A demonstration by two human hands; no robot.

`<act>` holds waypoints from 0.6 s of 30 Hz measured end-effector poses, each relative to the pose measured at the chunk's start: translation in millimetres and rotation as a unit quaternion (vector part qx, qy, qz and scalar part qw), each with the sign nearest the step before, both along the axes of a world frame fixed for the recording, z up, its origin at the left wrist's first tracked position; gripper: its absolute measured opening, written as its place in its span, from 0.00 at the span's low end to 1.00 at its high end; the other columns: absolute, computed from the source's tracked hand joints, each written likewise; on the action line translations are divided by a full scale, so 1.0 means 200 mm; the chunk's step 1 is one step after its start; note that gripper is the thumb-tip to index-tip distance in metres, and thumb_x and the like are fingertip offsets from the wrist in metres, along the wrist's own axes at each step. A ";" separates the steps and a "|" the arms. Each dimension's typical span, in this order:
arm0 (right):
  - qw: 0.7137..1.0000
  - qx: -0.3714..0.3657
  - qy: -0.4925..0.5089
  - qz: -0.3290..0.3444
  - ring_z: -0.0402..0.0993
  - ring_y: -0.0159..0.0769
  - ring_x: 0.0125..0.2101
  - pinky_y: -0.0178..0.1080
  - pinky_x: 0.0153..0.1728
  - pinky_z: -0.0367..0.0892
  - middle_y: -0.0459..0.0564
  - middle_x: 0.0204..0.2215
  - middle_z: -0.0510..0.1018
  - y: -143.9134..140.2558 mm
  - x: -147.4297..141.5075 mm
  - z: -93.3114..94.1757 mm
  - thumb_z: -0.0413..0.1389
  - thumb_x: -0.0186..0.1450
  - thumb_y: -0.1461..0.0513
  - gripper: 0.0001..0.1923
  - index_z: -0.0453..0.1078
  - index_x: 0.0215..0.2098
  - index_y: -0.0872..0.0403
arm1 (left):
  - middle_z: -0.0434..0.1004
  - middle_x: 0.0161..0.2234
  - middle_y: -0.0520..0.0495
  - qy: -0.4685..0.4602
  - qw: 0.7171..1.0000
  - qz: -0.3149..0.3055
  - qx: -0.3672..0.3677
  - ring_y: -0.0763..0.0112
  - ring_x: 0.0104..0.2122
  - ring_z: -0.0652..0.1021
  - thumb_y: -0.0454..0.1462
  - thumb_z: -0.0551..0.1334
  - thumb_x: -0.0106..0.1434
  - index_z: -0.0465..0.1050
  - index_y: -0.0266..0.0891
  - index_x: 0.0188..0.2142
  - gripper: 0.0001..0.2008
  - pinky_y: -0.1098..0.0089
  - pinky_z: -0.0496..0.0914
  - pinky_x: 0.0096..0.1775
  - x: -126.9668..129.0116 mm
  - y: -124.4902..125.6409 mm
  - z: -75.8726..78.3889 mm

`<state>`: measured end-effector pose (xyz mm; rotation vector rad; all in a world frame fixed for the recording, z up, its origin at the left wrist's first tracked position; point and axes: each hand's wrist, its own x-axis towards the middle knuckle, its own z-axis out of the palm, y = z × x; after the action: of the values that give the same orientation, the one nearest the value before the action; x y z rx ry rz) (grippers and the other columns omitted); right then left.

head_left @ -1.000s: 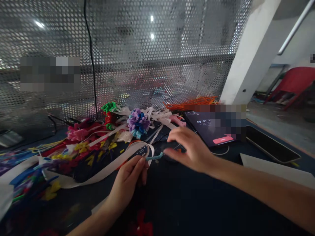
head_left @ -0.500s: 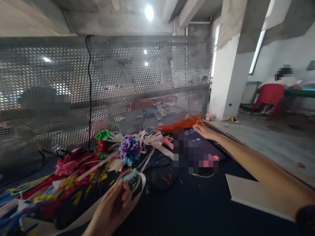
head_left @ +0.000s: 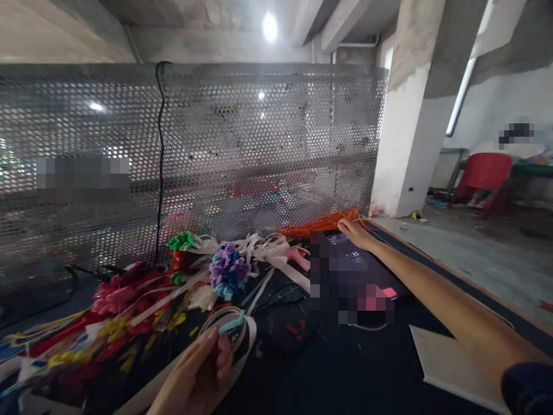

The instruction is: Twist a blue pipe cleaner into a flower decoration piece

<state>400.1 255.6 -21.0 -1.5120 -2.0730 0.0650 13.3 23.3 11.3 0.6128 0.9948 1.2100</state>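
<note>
My left hand [head_left: 202, 363] is closed, pinching a short light-blue fuzzy stem [head_left: 232, 323] between thumb and fingers. Just behind it lies a roll of whitish ribbon [head_left: 250, 337]. My right arm stretches far forward over a tablet [head_left: 371, 271] with a lit screen. At its far edge my right hand [head_left: 351, 231] has its fingers bunched together, touching or close against a bundle of orange fuzzy stems [head_left: 311, 225]. Whether a stem is in those fingers is too small to tell. A purple and blue fuzzy flower [head_left: 228, 268] lies beyond my left hand.
Pink, red and yellow fuzzy pieces [head_left: 116, 297] crowd the left of the dark tabletop [head_left: 319, 374]. A pale flat board [head_left: 449, 363] lies under my right forearm. A perforated metal panel [head_left: 268, 144] closes off the back. A person sits on a red chair [head_left: 484, 178] far right.
The view has shifted slightly, so the scene sits a little differently. My right fingers have drawn together by the orange stems. My left hand keeps hold of the light-blue stem.
</note>
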 end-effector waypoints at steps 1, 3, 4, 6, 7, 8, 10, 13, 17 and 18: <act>1.000 -0.005 -0.013 -0.005 0.71 0.35 0.37 0.35 0.40 0.62 0.52 0.35 0.75 -0.01 -0.01 0.01 0.38 0.68 0.57 0.17 0.63 0.43 0.58 | 0.65 0.17 0.55 -0.001 1.000 0.001 0.001 0.82 0.16 0.63 0.41 0.73 0.40 0.67 0.35 0.21 0.17 0.80 0.61 0.18 0.00 0.00 0.00; 0.999 -0.016 -0.042 -0.016 0.72 0.35 0.38 0.34 0.39 0.62 0.51 0.36 0.75 -0.03 -0.03 0.04 0.38 0.68 0.57 0.17 0.64 0.43 0.56 | 0.65 0.16 0.55 -0.002 1.000 -0.007 -0.001 0.82 0.16 0.63 0.41 0.73 0.41 0.67 0.34 0.21 0.17 0.80 0.60 0.17 0.00 0.00 -0.01; 0.998 -0.021 -0.059 -0.024 0.72 0.35 0.38 0.35 0.39 0.62 0.52 0.37 0.75 -0.05 -0.05 0.06 0.39 0.68 0.57 0.17 0.64 0.44 0.56 | 0.65 0.16 0.54 -0.003 1.000 -0.009 -0.001 0.82 0.16 0.63 0.41 0.72 0.41 0.68 0.34 0.21 0.16 0.80 0.60 0.17 -0.01 0.00 -0.02; 0.994 -0.030 -0.096 -0.048 0.72 0.40 0.39 0.39 0.39 0.63 0.54 0.38 0.76 -0.10 -0.08 0.11 0.43 0.66 0.55 0.16 0.65 0.45 0.55 | 0.66 0.17 0.54 -0.005 1.000 -0.010 -0.001 0.82 0.16 0.64 0.40 0.72 0.42 0.68 0.34 0.21 0.16 0.80 0.60 0.18 -0.01 -0.01 -0.03; 0.991 -0.034 -0.115 -0.063 0.72 0.43 0.39 0.41 0.39 0.63 0.56 0.38 0.76 -0.14 -0.09 0.13 0.47 0.64 0.55 0.16 0.66 0.44 0.56 | 0.66 0.17 0.54 -0.006 1.000 -0.007 0.003 0.82 0.17 0.64 0.40 0.72 0.42 0.68 0.34 0.22 0.16 0.80 0.60 0.18 -0.01 -0.01 -0.04; 0.987 -0.037 -0.134 -0.078 0.72 0.47 0.39 0.44 0.38 0.63 0.58 0.36 0.76 -0.18 -0.11 0.17 0.51 0.61 0.55 0.16 0.68 0.42 0.57 | 0.67 0.18 0.54 -0.006 1.000 -0.004 0.007 0.82 0.17 0.65 0.39 0.72 0.42 0.68 0.34 0.22 0.15 0.81 0.60 0.18 -0.02 -0.02 -0.05; 0.980 -0.039 -0.165 -0.103 0.73 0.53 0.37 0.48 0.36 0.63 0.62 0.32 0.77 -0.27 -0.17 0.24 0.57 0.56 0.57 0.14 0.71 0.36 0.59 | 0.67 0.19 0.54 0.002 1.000 -0.002 0.017 0.82 0.17 0.65 0.39 0.72 0.43 0.68 0.34 0.22 0.15 0.80 0.60 0.18 -0.02 -0.03 -0.05; 0.974 -0.010 -0.195 -0.114 0.72 0.56 0.37 0.48 0.34 0.62 0.65 0.31 0.76 -0.47 -0.32 0.38 0.57 0.55 0.59 0.12 0.72 0.32 0.61 | 0.67 0.19 0.54 0.018 0.999 -0.014 0.030 0.82 0.17 0.65 0.41 0.71 0.44 0.68 0.33 0.22 0.16 0.80 0.59 0.18 -0.01 -0.06 -0.05; 0.980 0.078 -0.182 0.003 0.74 0.43 0.30 0.40 0.30 0.62 0.54 0.27 0.76 -0.80 -0.65 0.50 0.45 0.64 0.53 0.17 0.70 0.34 0.54 | 0.65 0.17 0.54 0.038 0.996 -0.044 0.065 0.82 0.17 0.65 0.43 0.69 0.48 0.68 0.33 0.22 0.16 0.79 0.58 0.19 0.00 -0.10 -0.05; 0.979 0.100 -0.159 0.084 0.74 0.39 0.29 0.37 0.28 0.62 0.51 0.26 0.76 -0.89 -0.74 0.49 0.45 0.64 0.52 0.17 0.69 0.35 0.53 | 0.65 0.17 0.54 0.044 0.995 -0.049 0.079 0.81 0.17 0.65 0.43 0.68 0.49 0.68 0.33 0.22 0.16 0.79 0.58 0.19 0.00 -0.11 -0.05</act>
<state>251.7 78.0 76.8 -1.2884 -2.3738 -0.3323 12.9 1.6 2.2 0.8360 0.9384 1.1900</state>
